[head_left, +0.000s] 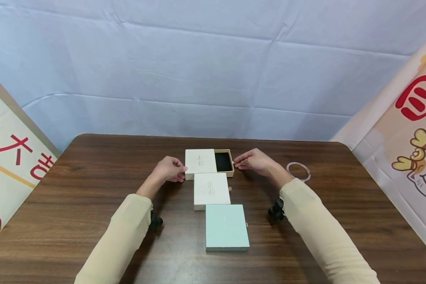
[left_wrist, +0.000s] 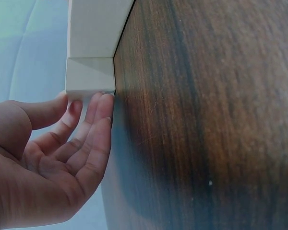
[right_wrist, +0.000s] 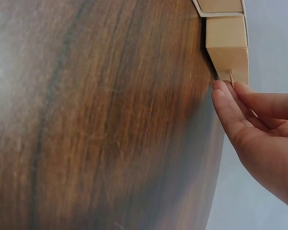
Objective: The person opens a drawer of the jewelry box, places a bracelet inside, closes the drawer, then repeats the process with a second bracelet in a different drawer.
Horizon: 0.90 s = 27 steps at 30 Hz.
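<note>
At the far middle of the table, in the head view, a white drawer box (head_left: 200,161) has its inner tray (head_left: 224,161) slid partly out to the right, showing a black lining. My left hand (head_left: 169,169) rests its fingertips against the box's left end, with the thumb at the top edge. The left wrist view shows these extended fingers (left_wrist: 93,129) touching the end face. On the other side my right hand (head_left: 255,161) pinches a small ribbon pull tab (right_wrist: 231,75) on the tray's end between thumb and fingers.
A second white box (head_left: 212,189), closed, lies just nearer, with a ribbon tab on its right side. Nearer still is a closed mint-green box (head_left: 227,227). A pale ring-shaped bangle (head_left: 308,172) lies right of my right forearm. Behind the wooden table (head_left: 110,157) hangs a pale cloth (head_left: 198,71).
</note>
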Each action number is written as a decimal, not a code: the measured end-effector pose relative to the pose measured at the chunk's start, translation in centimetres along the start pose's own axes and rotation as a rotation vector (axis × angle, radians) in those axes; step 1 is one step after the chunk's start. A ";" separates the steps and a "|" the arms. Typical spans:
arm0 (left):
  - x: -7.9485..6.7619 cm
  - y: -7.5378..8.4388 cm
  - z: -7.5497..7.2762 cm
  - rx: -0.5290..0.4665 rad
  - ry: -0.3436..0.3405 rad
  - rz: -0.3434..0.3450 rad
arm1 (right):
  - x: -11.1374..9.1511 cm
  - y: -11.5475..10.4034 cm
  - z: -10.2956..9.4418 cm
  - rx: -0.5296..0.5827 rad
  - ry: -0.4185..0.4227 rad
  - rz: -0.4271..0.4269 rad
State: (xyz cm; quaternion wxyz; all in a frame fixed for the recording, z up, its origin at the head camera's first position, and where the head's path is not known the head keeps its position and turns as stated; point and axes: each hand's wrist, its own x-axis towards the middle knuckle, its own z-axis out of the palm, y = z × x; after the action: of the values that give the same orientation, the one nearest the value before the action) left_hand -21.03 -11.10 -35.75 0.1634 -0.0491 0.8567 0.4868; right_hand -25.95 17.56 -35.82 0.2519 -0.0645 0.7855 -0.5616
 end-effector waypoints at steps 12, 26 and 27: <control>0.1 0.0 -0.1 -0.008 -0.019 0.001 | -0.2 0.5 -0.8 0.012 0.033 0.027; -0.2 0.2 -0.1 -0.010 -0.024 -0.001 | -0.9 0.4 -1.2 0.012 0.045 0.036; -0.3 0.2 -0.1 -0.009 -0.025 -0.001 | -1.0 0.4 -1.2 0.013 0.049 0.040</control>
State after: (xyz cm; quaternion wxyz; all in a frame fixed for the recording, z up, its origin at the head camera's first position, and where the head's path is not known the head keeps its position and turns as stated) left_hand -20.84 -11.10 -35.45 0.1739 -0.0442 0.8525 0.4910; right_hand -25.61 19.14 -35.59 0.2443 -0.0336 0.7889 -0.5628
